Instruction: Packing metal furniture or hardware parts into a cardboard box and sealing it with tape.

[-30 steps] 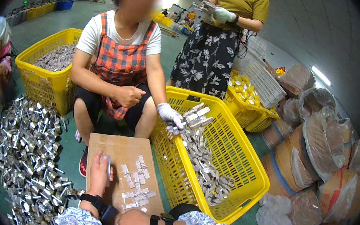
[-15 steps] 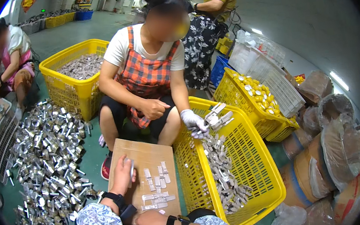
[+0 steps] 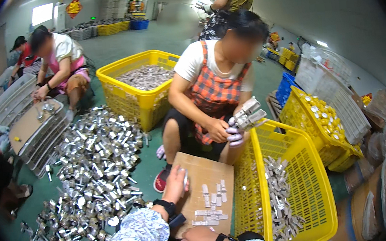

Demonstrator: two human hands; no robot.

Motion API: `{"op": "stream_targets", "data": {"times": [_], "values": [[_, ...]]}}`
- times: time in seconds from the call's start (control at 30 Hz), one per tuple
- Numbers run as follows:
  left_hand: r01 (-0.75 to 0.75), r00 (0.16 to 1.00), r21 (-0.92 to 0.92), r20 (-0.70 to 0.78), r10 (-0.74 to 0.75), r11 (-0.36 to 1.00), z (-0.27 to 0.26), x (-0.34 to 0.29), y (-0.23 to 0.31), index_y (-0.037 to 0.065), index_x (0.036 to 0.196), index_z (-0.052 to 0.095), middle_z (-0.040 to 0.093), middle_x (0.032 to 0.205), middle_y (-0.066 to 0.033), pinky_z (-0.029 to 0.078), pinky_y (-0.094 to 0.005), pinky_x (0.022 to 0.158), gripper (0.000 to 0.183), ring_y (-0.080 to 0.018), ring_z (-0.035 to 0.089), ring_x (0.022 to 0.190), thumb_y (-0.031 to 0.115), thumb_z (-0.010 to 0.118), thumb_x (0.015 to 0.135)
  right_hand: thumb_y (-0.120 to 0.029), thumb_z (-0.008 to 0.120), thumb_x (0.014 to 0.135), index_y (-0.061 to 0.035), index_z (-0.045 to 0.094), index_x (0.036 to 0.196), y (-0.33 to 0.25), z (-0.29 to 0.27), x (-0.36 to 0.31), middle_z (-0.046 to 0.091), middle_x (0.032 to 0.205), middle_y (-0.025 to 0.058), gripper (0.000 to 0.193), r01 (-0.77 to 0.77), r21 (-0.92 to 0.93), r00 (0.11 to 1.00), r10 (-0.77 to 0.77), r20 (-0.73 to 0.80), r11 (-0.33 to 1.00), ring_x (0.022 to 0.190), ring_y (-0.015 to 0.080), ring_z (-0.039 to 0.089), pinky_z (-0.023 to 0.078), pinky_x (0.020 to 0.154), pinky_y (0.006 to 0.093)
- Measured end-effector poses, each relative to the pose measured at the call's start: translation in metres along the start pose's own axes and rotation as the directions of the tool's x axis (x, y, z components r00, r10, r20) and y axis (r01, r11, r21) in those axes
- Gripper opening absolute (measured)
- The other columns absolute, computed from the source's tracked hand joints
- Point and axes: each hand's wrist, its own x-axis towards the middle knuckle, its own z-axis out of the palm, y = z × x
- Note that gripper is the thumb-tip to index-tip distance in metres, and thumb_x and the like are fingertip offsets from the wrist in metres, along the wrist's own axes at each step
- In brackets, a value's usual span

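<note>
My left hand (image 3: 175, 187) is closed over the left side of a brown cardboard sheet (image 3: 198, 169). A pale, flat piece (image 3: 186, 179) shows between its thumb and fingers; its kind I cannot make out. My right hand (image 3: 199, 237) is low at the sheet's near edge, its fingers mostly hidden. Several clear plastic pieces (image 3: 210, 213) lie in small rows on the sheet between the hands. Across from me, a co-worker's gloved hand (image 3: 234, 132) holds a bunch of similar clear pieces (image 3: 249, 114), with the other bare hand beside it.
A heap of metal parts with stems (image 3: 95, 173) covers the floor at left. A yellow basket (image 3: 318, 173) of clear pieces stands close at right. Another yellow basket (image 3: 143, 95) is behind, beside the co-worker. Yellow-capped parts (image 3: 327, 120) and wrapped rolls (image 3: 352, 202) stand farther right.
The view has swung left, so everything sits farther right. The co-worker's gloved hand has lifted the bunch from the basket to the other hand. My hands stay near the sheet.
</note>
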Motion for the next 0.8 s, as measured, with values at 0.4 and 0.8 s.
{"op": "stream_targets", "data": {"times": [0.4,0.8], "values": [[-0.013,1.0,0.062,0.004,0.013,0.998,0.003,-0.007,0.002,-0.002,0.156,0.032,0.057,0.069,-0.0042,0.041,-0.0272,0.046,0.059,-0.0123,0.051,0.049,0.028,0.049,0.108,-0.036,0.06,0.096,-0.0042,0.073,0.092,0.0,0.001,0.0,0.074,0.092,0.0174,0.035,0.03,0.005,0.999,-0.03,-0.028,1.0,0.086,0.0388,0.072,0.057,0.077,0.0502],[-0.01,0.999,0.083,-0.052,0.015,0.996,-0.001,-0.002,-0.003,0.003,0.157,0.034,0.059,0.071,-0.0045,0.043,-0.0277,0.046,0.058,-0.0121,0.052,0.049,0.029,0.051,0.108,-0.039,0.06,0.096,-0.0084,0.075,0.094,-0.023,-0.033,-0.011,0.074,0.093,0.0135,0.034,0.024,-0.084,1.0,-0.025,-0.008,0.996,0.086,0.0369,0.072,0.057,0.076,0.0495]]}}
